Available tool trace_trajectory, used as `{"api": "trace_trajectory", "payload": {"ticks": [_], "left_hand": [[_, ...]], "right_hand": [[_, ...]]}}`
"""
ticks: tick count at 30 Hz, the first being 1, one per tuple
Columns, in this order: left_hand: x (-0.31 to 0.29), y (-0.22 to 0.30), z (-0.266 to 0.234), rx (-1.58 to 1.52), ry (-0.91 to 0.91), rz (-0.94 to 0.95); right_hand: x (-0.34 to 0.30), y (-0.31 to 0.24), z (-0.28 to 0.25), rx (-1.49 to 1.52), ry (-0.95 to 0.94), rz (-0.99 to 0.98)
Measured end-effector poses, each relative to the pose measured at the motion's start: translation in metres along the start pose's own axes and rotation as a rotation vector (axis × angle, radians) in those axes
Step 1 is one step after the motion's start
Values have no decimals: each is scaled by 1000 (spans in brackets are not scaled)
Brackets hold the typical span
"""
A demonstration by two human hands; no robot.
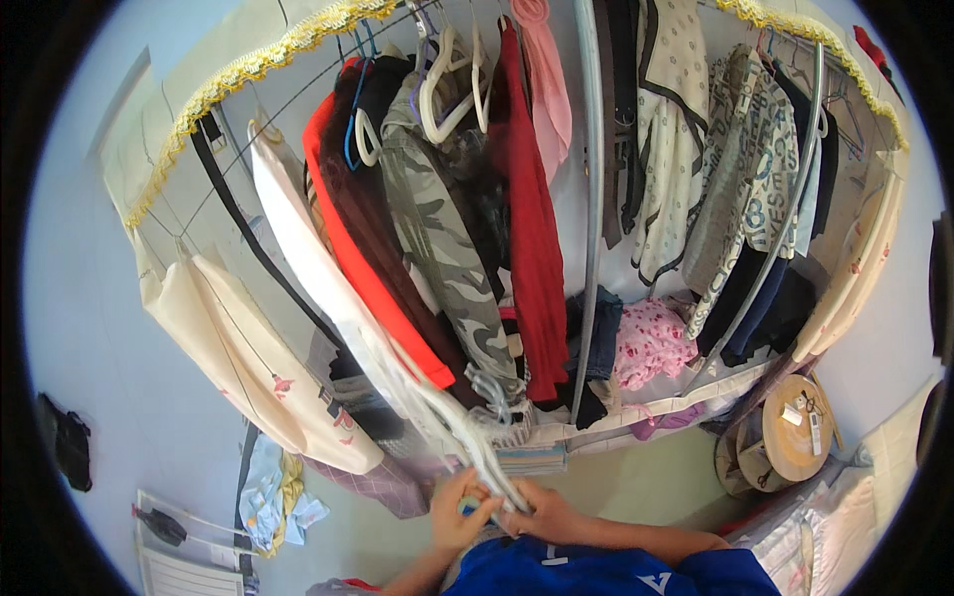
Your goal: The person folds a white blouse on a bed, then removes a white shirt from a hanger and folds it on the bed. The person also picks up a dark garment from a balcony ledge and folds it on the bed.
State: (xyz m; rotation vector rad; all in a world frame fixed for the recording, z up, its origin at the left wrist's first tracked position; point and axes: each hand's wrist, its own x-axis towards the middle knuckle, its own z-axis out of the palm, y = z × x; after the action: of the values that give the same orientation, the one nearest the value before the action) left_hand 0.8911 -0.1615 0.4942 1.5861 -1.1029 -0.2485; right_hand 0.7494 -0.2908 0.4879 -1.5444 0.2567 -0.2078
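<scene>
On the left, a cream curtain hangs open, and next to it is a long white piece of clothing. Its low end comes close to the long pale bundle in the hands, so it is best to keep the two from tangling. The bundle is at the near middle, in front of the hanging clothes. It is blurry, so I can't tell just what it is. Small, slow moves would help, and both hands should keep the pieces neat and side by side. The far end points up toward the camouflage jacket and the dark red top, so it should stay free of their cloth. The metal pole to the right is one more thing not to bump.

The left hand comes up from the near edge. Its fingers curl round into a ring and seem to pinch the near end of the bundle. The right hand is just beside it, closed round the same end. Its arm comes in from the near right, lying almost sideways over the blue shirt. The two hands are very close together, low and in front of the body.
</scene>
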Motion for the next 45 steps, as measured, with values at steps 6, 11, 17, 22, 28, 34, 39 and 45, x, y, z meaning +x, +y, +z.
{"api": "trace_trajectory", "payload": {"ticks": [6,11,17,22,28,34,39,45], "left_hand": [[83,71,-35,-11,-55,74],[144,106,-66,-46,-21,303],[244,146,-36,-209,-139,503],[318,202,2,-298,-151,712],[394,203,36,-382,21,605],[423,138,9,-261,292,550],[462,125,12,-648,-66,357],[561,131,47,-763,112,352]], "right_hand": [[-13,-37,-78,-331,183,-184],[-93,-60,-117,-432,84,-94],[-161,-61,-108,-274,312,118],[-169,-77,-81,-74,519,95],[-142,-72,-57,62,696,-29],[-109,-91,-39,-44,755,-74],[-100,-120,-32,-151,766,-15],[-121,-140,-25,-210,863,-35]]}}
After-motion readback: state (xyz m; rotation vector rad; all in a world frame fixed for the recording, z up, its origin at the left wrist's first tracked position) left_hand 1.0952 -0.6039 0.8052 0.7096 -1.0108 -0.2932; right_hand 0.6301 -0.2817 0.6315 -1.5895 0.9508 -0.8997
